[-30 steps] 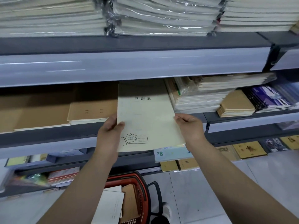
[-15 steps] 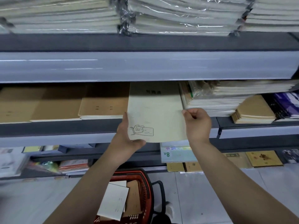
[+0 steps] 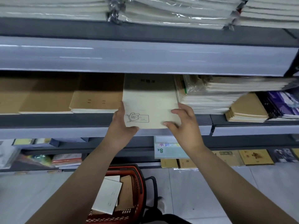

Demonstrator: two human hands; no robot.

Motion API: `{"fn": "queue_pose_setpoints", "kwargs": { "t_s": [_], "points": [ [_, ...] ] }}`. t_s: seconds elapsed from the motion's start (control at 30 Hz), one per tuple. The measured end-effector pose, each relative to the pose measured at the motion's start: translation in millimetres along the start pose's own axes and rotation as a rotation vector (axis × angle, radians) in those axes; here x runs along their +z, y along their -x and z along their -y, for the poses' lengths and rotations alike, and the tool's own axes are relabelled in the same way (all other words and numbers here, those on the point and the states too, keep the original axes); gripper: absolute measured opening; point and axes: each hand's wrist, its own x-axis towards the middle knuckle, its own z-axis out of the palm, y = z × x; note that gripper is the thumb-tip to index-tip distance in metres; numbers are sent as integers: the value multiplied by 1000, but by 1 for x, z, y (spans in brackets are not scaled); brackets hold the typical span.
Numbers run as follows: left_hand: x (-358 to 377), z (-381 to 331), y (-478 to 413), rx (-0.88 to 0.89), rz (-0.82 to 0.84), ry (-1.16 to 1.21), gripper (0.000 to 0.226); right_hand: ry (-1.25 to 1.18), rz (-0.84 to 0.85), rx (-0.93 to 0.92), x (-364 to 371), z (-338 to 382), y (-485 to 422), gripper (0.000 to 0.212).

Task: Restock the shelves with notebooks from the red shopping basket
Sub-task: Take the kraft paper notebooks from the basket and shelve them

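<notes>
A: Hands? 
B: Left hand (image 3: 121,125) grips pale notebook (image 3: 149,104) at its left edge, right hand (image 3: 184,125) pinches its right corner; notebook lies partway into the middle shelf (image 3: 48,120). 
A: Around? 
B: Brown notebooks (image 3: 97,101) just left, wrapped white stack (image 3: 210,97) just right. Red basket (image 3: 139,180) on the floor below the forearms, notebooks inside.

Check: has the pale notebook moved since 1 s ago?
Yes. The notebook has slid deeper into the shelf, between the brown stack and white stack; less overhangs the edge.
</notes>
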Motion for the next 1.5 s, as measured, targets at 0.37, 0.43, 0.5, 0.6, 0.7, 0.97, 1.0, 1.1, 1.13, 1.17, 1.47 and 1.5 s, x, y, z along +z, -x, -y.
{"fn": "queue_pose_setpoints", "kwargs": {
  "t_s": [0.37, 0.43, 0.5, 0.6, 0.7, 0.97, 1.0, 1.1, 1.13, 1.17, 1.47, 1.5],
  "points": [
    [4, 2, -2, 54, -69, -18, 76, 135, -45, -114, 3, -7, 3, 38],
    [5, 1, 0, 64, -116, -63, 74, 175, -52, -104, 7, -5, 3, 30],
    [5, 0, 0, 74, -165, -97, 67, 188, -40, -97, 10, -2, 2, 20],
    [3, 0, -2, 105, -255, -109, 56, 245, -11, -102, 11, 1, -2, 7],
    [2, 1, -8, 135, -345, -99, 48, 285, 40, -86, 12, 2, -11, 17],
    [11, 5, -31, 94, -459, -86, 38, 396, 110, -25, 21, 3, -33, 20],
    [12, 5, -32, 89, -464, -81, 38, 395, 124, -18, 22, 2, -34, 19],
    [13, 3, -35, 94, -480, -64, 38, 360, 129, 20, 24, 3, -40, 21],
    [14, 2, -37, 104, -484, -55, 38, 393, 124, 3, 25, 4, -42, 26],
    [13, 2, -39, 108, -488, -60, 38, 435, 128, -6, 25, 5, -43, 32],
    [13, 8, -44, 69, -487, -273, 37, 580, 247, 2, 20, 16, -49, 44],
    [13, 6, -44, 62, -488, -281, 35, 611, 276, -12, 18, 17, -51, 43]
  ]
}}
